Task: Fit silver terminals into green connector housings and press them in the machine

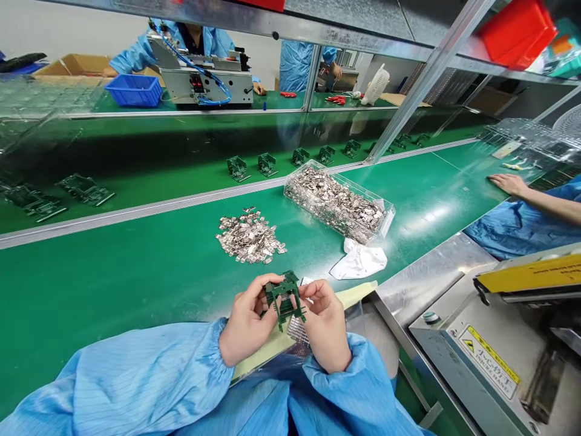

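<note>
A dark green plastic frame part (287, 297), with open slots and small prongs, is held up between my two hands above the bench's front edge. My left hand (251, 318) is closed around its left side, thumb on the near face. Fingers of my right hand (325, 321) pinch at its right side; whether a small piece sits between them is hidden. Just beyond, a loose pile of small silvery metal pieces (251, 236) lies on the green work surface (136, 272). Below the part, a sheet with rows of metal pieces (298, 332) is partly covered by my hands.
A clear tray (338, 203) heaped with metal pieces stands behind a white cloth (359, 260). Several green frames (267, 164) sit on the belt beyond the metal rail. At right are a machine (490, 357) with a warning label and another person's hand (508, 183).
</note>
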The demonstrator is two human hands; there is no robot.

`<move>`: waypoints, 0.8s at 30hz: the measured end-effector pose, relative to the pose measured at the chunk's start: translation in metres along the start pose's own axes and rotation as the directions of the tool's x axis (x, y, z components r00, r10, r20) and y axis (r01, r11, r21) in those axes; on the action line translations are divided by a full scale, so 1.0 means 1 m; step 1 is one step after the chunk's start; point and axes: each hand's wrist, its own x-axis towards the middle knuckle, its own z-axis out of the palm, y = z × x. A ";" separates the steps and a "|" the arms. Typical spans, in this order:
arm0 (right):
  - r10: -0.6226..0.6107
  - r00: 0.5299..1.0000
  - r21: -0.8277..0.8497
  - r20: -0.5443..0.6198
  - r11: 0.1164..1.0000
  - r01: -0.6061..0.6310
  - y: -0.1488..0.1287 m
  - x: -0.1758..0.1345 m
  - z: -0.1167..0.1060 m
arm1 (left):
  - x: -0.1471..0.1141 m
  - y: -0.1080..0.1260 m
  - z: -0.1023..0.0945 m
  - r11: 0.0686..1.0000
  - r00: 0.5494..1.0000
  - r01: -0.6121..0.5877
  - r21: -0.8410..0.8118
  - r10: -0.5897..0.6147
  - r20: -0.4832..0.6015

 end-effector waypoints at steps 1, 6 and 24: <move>0.010 1.000 0.022 -0.001 1.000 -0.010 0.000 -0.001 -0.001 | 0.000 0.002 0.001 1.000 1.000 -0.004 0.003 0.004 -0.006; 0.037 0.999 0.077 -0.007 0.996 -0.037 0.003 -0.013 -0.012 | -0.006 0.006 0.011 0.999 1.000 -0.018 0.042 0.017 0.019; 0.015 0.994 -0.252 0.109 0.968 0.013 0.061 -0.052 -0.076 | 0.039 -0.008 0.068 0.983 0.975 0.082 -0.163 -0.045 0.219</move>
